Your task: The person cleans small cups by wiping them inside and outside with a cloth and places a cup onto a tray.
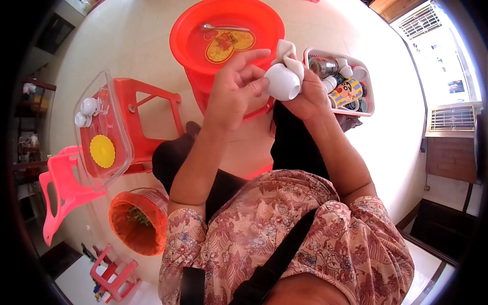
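1. My right hand [311, 94] grips a white cup [282, 82] and cloth [287, 55]; my left hand [235, 91] is open, thumb against the cup.
2. They're by the red basin's [184, 48] lower-right edge, above the pale floor [137, 30].
3. A yellow heart print [219, 50] marks the basin.

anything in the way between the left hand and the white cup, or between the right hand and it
Nothing visible stands between the left hand and the white cup; the thumb tip is right at its side. On the other side, a pale cloth appears partly sandwiched between the cup and the right hand.
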Available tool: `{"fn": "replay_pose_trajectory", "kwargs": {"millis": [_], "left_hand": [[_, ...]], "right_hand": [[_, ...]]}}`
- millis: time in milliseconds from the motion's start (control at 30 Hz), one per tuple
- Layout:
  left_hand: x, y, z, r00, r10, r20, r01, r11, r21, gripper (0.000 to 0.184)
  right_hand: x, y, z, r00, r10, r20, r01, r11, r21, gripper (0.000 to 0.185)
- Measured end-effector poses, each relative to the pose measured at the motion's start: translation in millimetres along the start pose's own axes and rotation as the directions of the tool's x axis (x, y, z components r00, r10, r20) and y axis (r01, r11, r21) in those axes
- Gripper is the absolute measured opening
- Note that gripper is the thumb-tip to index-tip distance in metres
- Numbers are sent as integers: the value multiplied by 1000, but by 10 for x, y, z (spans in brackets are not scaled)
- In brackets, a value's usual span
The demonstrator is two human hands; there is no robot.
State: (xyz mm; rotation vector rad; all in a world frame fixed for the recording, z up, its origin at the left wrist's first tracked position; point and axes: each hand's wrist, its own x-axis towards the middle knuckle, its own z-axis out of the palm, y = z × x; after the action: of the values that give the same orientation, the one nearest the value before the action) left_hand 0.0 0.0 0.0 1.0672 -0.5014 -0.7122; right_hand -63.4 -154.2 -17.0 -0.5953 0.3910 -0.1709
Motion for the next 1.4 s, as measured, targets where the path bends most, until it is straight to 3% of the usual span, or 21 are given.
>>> {"fn": "replay_pose_trajectory", "kwargs": {"millis": [67, 133, 200, 267, 333, 367, 433, 467, 567, 633, 667, 700, 767, 833, 933, 967, 1033, 1100, 1200, 1300, 1400], "left_hand": [[-47, 28, 44, 998, 62, -20, -62, 998, 19, 44], [-94, 158, 57, 983, 165, -78, -151, 975, 160, 43], [-98, 133, 121, 961, 246, -127, -221, 958, 185, 41], [-87, 92, 156, 938, 303, -167, -276, 947, 166, 39], [-84, 59, 179, 925, 329, -188, -297, 938, 177, 38], [-87, 46, 193, 920, 340, -196, -306, 934, 184, 37], [-127, 22, 226, 887, 424, -181, -353, 877, 328, 35], [-144, 6, 231, 869, 465, -170, -371, 839, 399, 34], [-119, -117, 190, 816, 569, -99, -475, 758, 447, 30], [-143, -154, 190, 769, 639, -24, -521, 647, 557, 28], [-148, -158, 197, 742, 670, 18, -542, 584, 604, 27], [-151, -154, 199, 758, 652, -5, -535, 627, 566, 27], [-156, -143, 196, 791, 610, -47, -516, 707, 485, 26], [-154, -84, 211, 836, 541, -93, -489, 811, 321, 26], [-146, -73, 205, 887, 439, -147, -420, 896, 141, 26], [-143, -74, 202, 899, 406, -163, -395, 914, 93, 26], [-136, 7, 257, 902, 333, -275, -348, 937, -6, 26], [-113, 29, 245, 895, 294, -336, -329, 943, -53, 27], [-74, -30, 147, 890, 255, -379, -310, 946, -91, 29], [-86, -51, 244, 899, 154, -410, -254, 946, -202, 28], [-122, -6, 333, 906, 120, -406, -225, 949, -222, 25]], "right_hand": [[-5, -85, -27, 994, -75, 74, 86, 984, -156, 36], [60, -125, -39, 948, -243, 203, 311, 841, -442, 36], [-41, -256, -36, 949, -180, 257, 210, 973, -92, 38], [-198, -264, 85, 921, -306, 243, 381, 837, -393, 33], [-293, -127, 125, 891, -378, 251, 446, 620, -645, 35], [-341, -8, 185, 806, -466, 365, 549, 359, -755, 38], [-243, 197, 155, 506, -627, 592, 675, -140, -725, 38], [-258, 228, 169, 518, -636, 572, 664, -123, -737, 38], [-301, 200, 318, 722, -596, 351, 579, 244, -778, 31], [-264, 93, 325, 753, -548, 365, 530, 176, -830, 29], [-228, 37, 312, 801, -507, 319, 496, 261, -828, 29], [-192, -19, 299, 844, -463, 272, 453, 343, -823, 28], [-107, -88, 242, 958, -266, 110, 270, 696, -665, 26], [16, -19, -10, 842, -347, 414, 494, 185, -850, 26], [44, 4, -114, 885, -289, 364, 437, 251, -864, 25], [23, 13, -110, 915, -287, 284, 377, 354, -856, 26], [-48, -4, -60, 963, -228, 144, 265, 691, -673, 29], [-164, -76, 63, 993, -89, 81, 104, 975, -196, 32], [-294, 47, 214, 875, -450, 179, 471, 702, -534, 37], [-244, 273, 240, 592, -661, 461, 655, 61, -753, 36], [-254, 198, 307, 770, -581, 265, 446, 192, -874, 34]]}}
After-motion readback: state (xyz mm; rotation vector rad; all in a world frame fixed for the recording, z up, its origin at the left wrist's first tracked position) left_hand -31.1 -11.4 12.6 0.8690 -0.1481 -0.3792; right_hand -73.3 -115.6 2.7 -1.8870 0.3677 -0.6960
